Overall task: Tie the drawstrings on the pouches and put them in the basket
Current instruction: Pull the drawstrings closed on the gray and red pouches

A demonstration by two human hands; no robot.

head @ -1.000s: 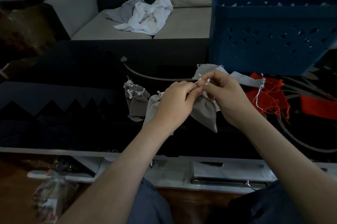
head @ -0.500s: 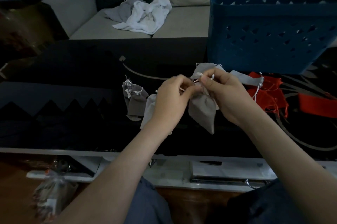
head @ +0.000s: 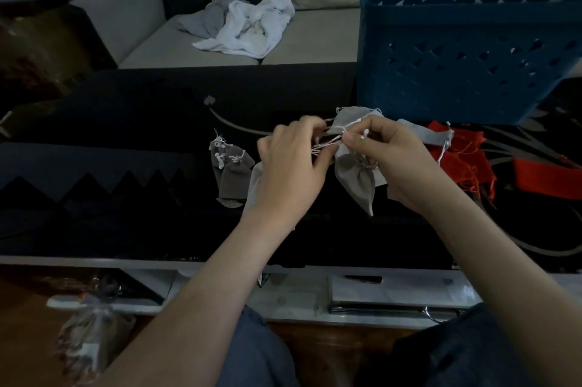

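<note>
At the bottom of the frame the person's knees are in dark cloth, and both bare forearms reach up from there toward the centre. At lower left a blurred bundle (head: 85,339) in clear wrapping lies beside a lower shelf (head: 393,292) that carries flat papers.

Above the shelf is the dark glossy table (head: 126,122). Over its middle the left hand (head: 289,166) has curled fingers and pinches the white drawstrings (head: 327,144) between thumb and fingertips. The right hand (head: 390,160), just beside it, pinches the knotted ends of the same drawstrings between thumb and forefinger. The grey pouch (head: 356,182) hangs between the two hands with its neck gathered at the right hand and its pointed bottom toward the near table edge. A paler pouch (head: 255,185) lies on the table partly under the left wrist.

Left of the hands, a small cluster of darker grey pouches (head: 233,166) lies on the table with strings knotted at their tops. Just beyond the hands more grey pouches (head: 352,115) lie flat. To the right are red pouches (head: 456,150) with loose threads, and a red strip of cloth (head: 548,175) near the right edge.

Farther back at upper right the blue basket (head: 456,49) stands on the table, its wall pierced with small triangular holes; its inside cannot be seen. Behind the table a pale sofa (head: 315,49) holds crumpled white and grey cloths (head: 248,24) at upper centre.
</note>
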